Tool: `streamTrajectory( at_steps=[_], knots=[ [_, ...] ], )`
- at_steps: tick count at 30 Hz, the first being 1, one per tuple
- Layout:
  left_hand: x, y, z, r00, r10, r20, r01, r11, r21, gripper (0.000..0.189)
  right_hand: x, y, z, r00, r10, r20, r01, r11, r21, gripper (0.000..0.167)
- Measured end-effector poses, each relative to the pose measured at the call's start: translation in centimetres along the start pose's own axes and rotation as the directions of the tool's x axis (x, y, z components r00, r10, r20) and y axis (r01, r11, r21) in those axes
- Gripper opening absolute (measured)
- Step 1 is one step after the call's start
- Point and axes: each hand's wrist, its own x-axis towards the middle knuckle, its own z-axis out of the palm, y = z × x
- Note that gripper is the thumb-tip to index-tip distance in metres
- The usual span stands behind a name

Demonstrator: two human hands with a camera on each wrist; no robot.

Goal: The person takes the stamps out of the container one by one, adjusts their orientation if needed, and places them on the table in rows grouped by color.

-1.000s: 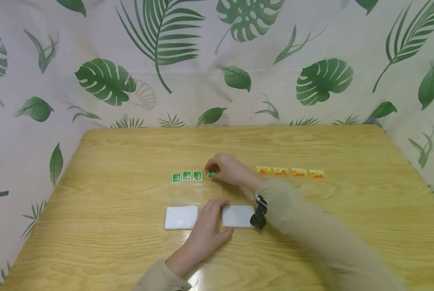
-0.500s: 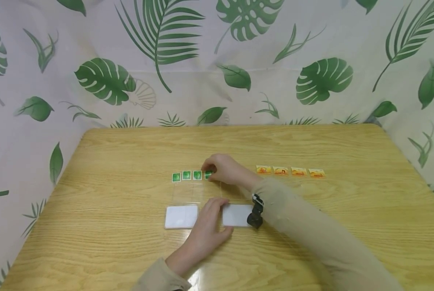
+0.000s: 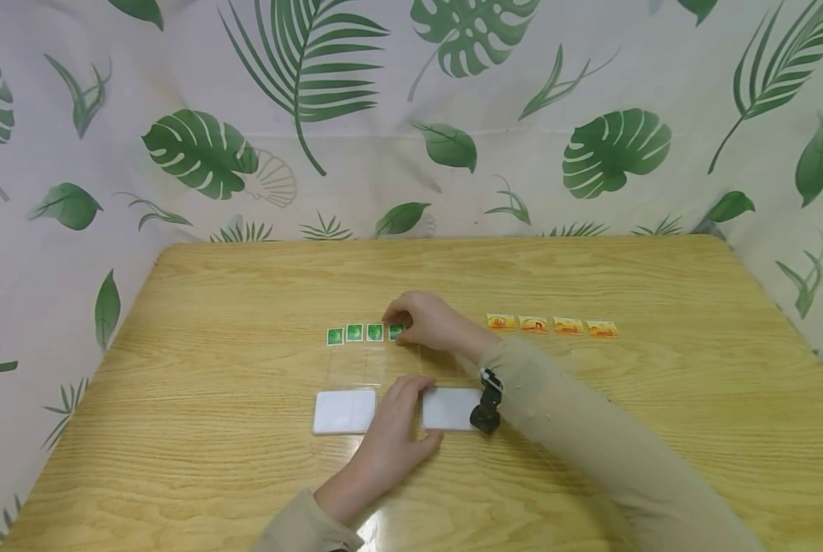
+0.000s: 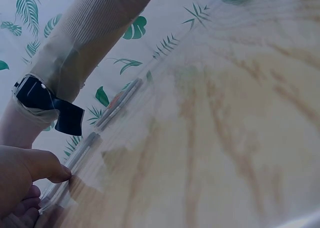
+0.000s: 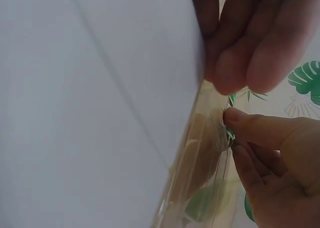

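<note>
With thumb and fingers, my right hand (image 3: pixel 433 322) pinches a small green stamp (image 3: pixel 395 332) at the right end of a row of similar green stamps (image 3: pixel 354 333). The pinch also shows in the right wrist view, where only a sliver of the stamp (image 5: pixel 230 134) is visible. My left hand (image 3: pixel 390 437) holds the left end of a flat white rectangular block (image 3: pixel 446 408), thumb at its near edge and fingers at its far edge. In the left wrist view the left thumb (image 4: pixel 52 168) lies against a thin clear edge.
A second white block (image 3: pixel 344 412) lies left of the left hand. Faint clear plastic (image 3: pixel 356 366) lies between the blocks and the green stamps. Several orange and yellow stamps (image 3: pixel 533 325) form a row at the right on the wooden table (image 3: pixel 211 383). A leaf-patterned cloth (image 3: pixel 356 192) hangs behind.
The right hand has shifted slightly left with the green stamp, bringing it close to the others in the row, and then stays put. The left hand and both white blocks look unmoved.
</note>
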Motion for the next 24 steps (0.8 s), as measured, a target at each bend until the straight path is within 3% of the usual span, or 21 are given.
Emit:
streamTrajectory(
  at_steps=[9, 20, 24],
  knots=[
    [0.0, 0.1, -0.1, 1.000, -0.015, 0.015, 0.015, 1.000, 0.001, 0.060, -0.7, 0.1, -0.9, 1.000, 0.006, -0.020, -0.006, 1.000, 0.017, 0.033],
    [0.0, 0.4, -0.2, 0.997, -0.066, 0.046, 0.067, 0.998, -0.010, 0.062, -2.9, 0.6, -2.6, 0.998, -0.050, -0.040, 0.048, 0.998, -0.033, 0.030],
    [0.0, 0.4, -0.2, 0.996, -0.069, 0.051, 0.070, 0.997, -0.018, 0.061, -3.8, 0.8, -3.0, 0.999, -0.037, -0.035, 0.036, 0.999, -0.026, 0.031]
  ],
)
